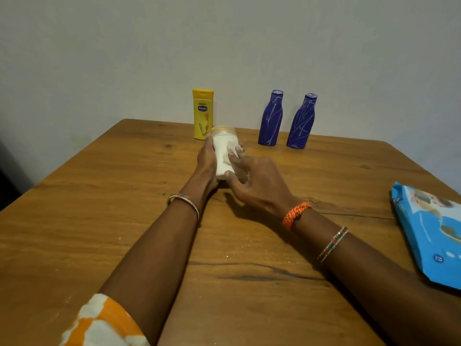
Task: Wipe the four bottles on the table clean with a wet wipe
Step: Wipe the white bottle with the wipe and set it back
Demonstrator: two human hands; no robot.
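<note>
Right hand [257,181] fingers press a wet wipe [237,168] against the white bottle [224,151]; left hand [205,156] fingers curl round it.

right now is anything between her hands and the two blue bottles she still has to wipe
Nothing visible does. Both blue bottles stand upright beyond the right hand, with bare table between. The left hand holds the white bottle; the yellow bottle stands off to the left.

Tabletop [124,221]: wood, visible grain, low sheen. Beyond the hands, yellow bottle [203,113]: smooth plastic, slight gloss. Two blue bottles [270,118] [301,121]: matt, pale streaks on surface. Right of the hands, wipes pack [429,236]: glossy printed film.
</note>
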